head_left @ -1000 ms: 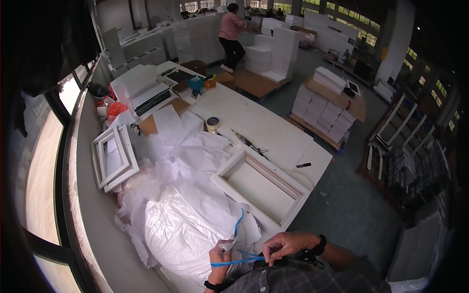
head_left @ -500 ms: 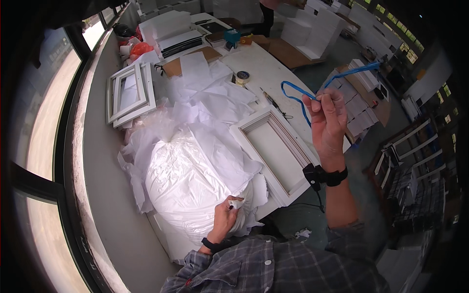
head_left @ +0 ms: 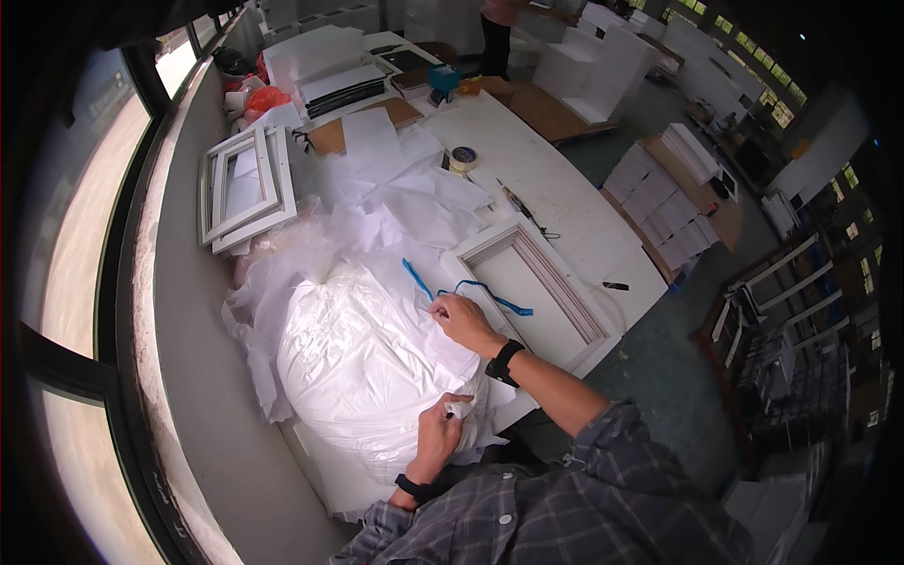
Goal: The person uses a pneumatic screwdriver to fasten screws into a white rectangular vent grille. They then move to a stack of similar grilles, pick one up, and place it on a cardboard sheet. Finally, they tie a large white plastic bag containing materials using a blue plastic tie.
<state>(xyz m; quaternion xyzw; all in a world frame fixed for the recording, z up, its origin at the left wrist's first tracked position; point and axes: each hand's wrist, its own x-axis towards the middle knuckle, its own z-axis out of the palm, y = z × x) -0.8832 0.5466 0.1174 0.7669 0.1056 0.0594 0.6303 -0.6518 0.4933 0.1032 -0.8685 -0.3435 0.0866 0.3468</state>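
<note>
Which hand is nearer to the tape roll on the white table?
Right. The right hand is well short of the tape roll, beside the pale frame; the left hand is even farther back, at the white bag.

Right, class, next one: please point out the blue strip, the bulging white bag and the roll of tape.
Blue strip [head_left: 417, 279], head view: on its upper-left stretch.
White bag [head_left: 348, 363], head view: middle of its bulging side.
Roll of tape [head_left: 462, 167], head view: on its pale outer wall.
</note>
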